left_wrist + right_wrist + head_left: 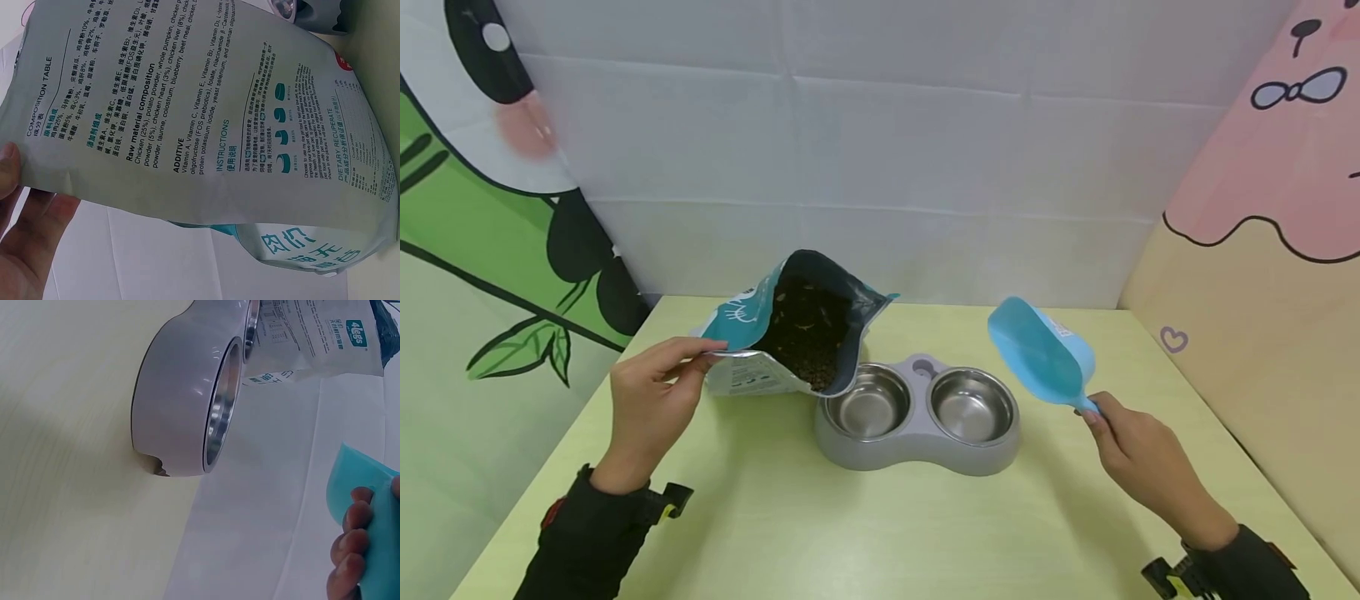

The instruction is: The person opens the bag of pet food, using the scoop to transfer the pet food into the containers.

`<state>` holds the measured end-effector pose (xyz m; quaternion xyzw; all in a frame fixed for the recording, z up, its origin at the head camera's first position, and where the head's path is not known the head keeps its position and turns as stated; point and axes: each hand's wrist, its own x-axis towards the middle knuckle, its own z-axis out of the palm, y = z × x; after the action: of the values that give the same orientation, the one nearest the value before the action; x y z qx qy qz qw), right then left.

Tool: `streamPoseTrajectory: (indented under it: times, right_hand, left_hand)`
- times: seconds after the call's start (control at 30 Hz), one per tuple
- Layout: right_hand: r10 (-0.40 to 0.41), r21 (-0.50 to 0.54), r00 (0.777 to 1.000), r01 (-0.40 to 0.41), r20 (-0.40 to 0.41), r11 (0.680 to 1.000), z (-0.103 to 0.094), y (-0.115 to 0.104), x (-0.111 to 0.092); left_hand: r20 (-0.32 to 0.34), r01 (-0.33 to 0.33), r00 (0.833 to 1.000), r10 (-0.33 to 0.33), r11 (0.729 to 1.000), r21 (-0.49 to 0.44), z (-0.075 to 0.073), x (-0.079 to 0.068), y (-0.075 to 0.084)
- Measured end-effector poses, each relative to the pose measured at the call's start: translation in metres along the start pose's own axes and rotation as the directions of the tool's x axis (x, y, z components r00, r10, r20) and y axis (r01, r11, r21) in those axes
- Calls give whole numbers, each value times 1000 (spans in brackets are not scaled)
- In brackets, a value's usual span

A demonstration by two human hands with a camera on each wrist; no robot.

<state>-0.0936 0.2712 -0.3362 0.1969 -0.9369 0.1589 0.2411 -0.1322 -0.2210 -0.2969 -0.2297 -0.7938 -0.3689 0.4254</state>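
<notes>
My left hand point(658, 404) pinches the rim of a teal and silver pet food bag point(741, 321) between thumb and fingers. The bag tilts with its mouth wide, and brown kibble point(808, 333) shows inside. In the left wrist view its printed back panel point(187, 125) fills most of the picture. My right hand point(1146, 454) grips the handle of a light blue scoop point(1037, 354), held up to the right of the bowls; its hollow shows no kibble. Between the hands sits a grey double pet bowl stand point(917, 450) with two steel bowls, the left one partly behind the bag.
Both steel bowls, the left bowl point(868, 408) and the right bowl point(972, 408), have bare shiny bottoms. The pale yellow table point(880, 533) meets a white creased backdrop point(895, 167) behind. Cartoon-printed panels stand at left and right.
</notes>
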Motion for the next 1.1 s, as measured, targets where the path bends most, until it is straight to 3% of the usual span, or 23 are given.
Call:
streamPoseTrajectory:
  times: [0.53, 1.1]
  right_hand:
    - [-1, 35, 1000, 0, 26, 999, 0, -13, 7]
    - [-73, 30, 997, 73, -10, 997, -5, -26, 13]
  left_hand:
    - [21, 23, 1000, -23, 1000, 11, -3, -1, 2]
    - [30, 43, 999, -43, 999, 20, -4, 0, 1]
